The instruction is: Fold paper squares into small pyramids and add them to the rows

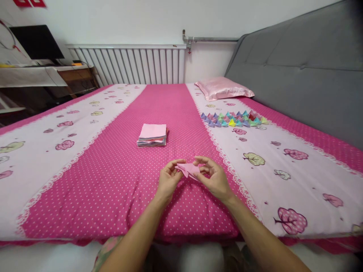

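Observation:
A partly folded pink paper (189,170) is held just above the pink dotted bedsheet (113,177). My left hand (168,180) pinches its left edge with curled fingers. My right hand (214,177) grips its right side, fingers bent over the fold. A stack of square coloured papers (152,135), pink sheet on top, lies on the bed beyond my hands. To the right, several small folded paper pieces (234,119) in mixed colours lie in rows.
A pink satin pillow (222,88) rests by the grey padded headboard (300,71) on the right. A white radiator (130,64) runs along the far wall. A desk with a dark monitor (36,41) stands at the far left.

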